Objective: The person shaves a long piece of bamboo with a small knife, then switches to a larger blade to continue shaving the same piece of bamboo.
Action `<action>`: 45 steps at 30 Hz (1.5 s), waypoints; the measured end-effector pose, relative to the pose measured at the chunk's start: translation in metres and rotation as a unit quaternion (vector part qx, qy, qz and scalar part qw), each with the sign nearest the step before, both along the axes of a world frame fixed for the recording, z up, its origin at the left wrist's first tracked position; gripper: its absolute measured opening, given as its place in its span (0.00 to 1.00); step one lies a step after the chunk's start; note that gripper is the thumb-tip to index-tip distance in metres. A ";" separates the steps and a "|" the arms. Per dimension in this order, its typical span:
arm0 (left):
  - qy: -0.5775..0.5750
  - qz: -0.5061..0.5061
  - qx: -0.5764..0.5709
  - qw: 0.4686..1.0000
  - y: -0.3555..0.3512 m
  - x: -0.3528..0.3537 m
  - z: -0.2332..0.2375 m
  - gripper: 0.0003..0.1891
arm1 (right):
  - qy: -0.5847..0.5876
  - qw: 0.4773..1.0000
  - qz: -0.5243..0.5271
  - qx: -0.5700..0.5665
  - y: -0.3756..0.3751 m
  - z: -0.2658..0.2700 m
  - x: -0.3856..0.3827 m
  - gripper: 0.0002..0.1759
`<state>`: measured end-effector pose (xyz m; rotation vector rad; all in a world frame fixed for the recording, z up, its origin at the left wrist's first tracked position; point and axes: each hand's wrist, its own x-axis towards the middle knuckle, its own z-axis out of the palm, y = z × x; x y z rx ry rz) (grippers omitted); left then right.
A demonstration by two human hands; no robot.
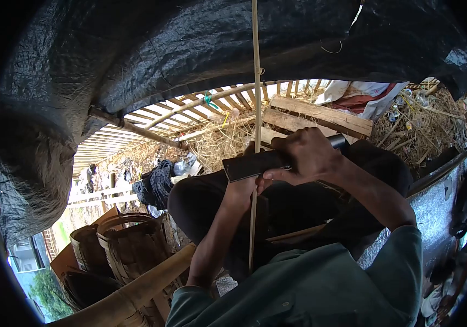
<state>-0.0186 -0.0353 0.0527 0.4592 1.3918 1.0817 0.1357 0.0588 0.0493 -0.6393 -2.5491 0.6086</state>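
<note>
My right hand (309,155) is closed around the dark handle of a broad-bladed knife (249,165), held sideways over my lap. Its squared blade points left and crosses a long, thin bamboo strip (256,71). The strip runs nearly upright from the top of the view down to my lap. My left hand (242,189) is closed on this strip at the blade; most of its fingers are hidden behind the knife. My right thumb reaches close to the left hand along the blade's lower side.
Black plastic sheeting (200,49) hangs overhead. Wooden planks (326,115) lie ahead on straw, beside a bamboo slat fence (217,106). Woven bamboo baskets (130,240) stand at lower left behind a thick bamboo pole (151,283). A dark cloth (158,184) lies left of my knee.
</note>
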 end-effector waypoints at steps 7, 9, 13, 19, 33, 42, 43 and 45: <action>0.027 -0.021 -0.012 0.999 0.006 0.004 0.000 0.22 | -0.018 0.997 -0.067 0.023 0.003 -0.008 -0.004 0.38; -0.028 -0.035 0.012 0.999 0.008 0.006 -0.005 0.26 | -0.008 0.994 -0.092 0.049 0.021 -0.002 -0.001 0.39; -0.028 -0.049 0.022 0.998 0.008 0.010 -0.007 0.26 | -0.004 0.986 -0.163 0.035 0.051 -0.001 0.000 0.38; 0.000 -0.038 0.033 0.999 0.011 0.014 -0.001 0.22 | 0.048 0.980 -0.190 0.038 0.077 0.003 -0.002 0.32; -0.140 -0.079 0.044 0.986 0.004 -0.013 -0.005 0.29 | -0.011 0.999 -0.011 -0.049 0.006 -0.008 -0.005 0.31; -0.147 -0.131 0.060 0.979 0.002 -0.002 -0.006 0.31 | 0.018 0.995 -0.075 0.066 0.016 -0.003 -0.002 0.35; -0.166 -0.138 0.061 0.975 0.002 0.003 -0.006 0.31 | 0.001 0.995 -0.088 0.043 0.024 0.002 0.000 0.36; -0.191 -0.147 0.066 0.968 0.004 0.007 -0.006 0.30 | 0.007 0.993 -0.099 0.067 0.037 0.010 0.004 0.40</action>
